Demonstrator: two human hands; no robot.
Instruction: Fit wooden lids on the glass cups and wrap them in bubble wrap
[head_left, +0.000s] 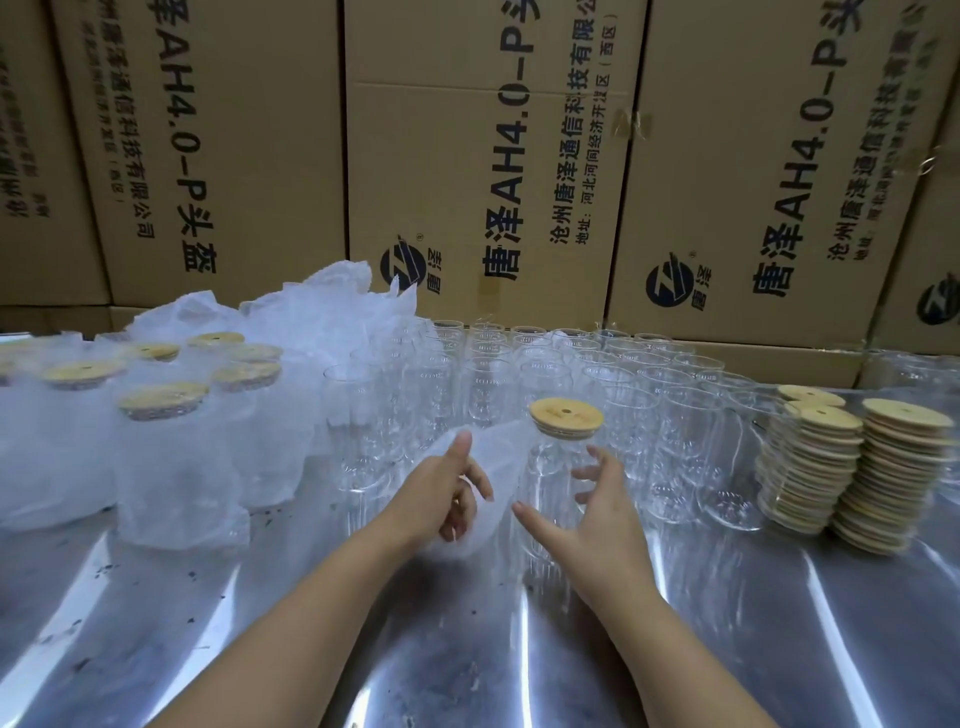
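A glass cup (551, 483) with a round wooden lid (566, 414) on top stands upright on the metal table (727, 623). My left hand (447, 491) grips a sheet of bubble wrap (493, 457) just left of the cup, thumb up. My right hand (597, 506) is beside the cup's right side with fingers spread around it; whether they touch the glass is unclear. Several uncovered glass cups (597, 374) stand in rows behind. Two stacks of wooden lids (852, 467) sit at the right.
Several wrapped, lidded cups (171, 457) stand at the left, with a heap of loose bubble wrap (311, 306) behind them. Large printed cardboard boxes (493, 156) form a wall behind the table. The shiny tabletop stretches toward me.
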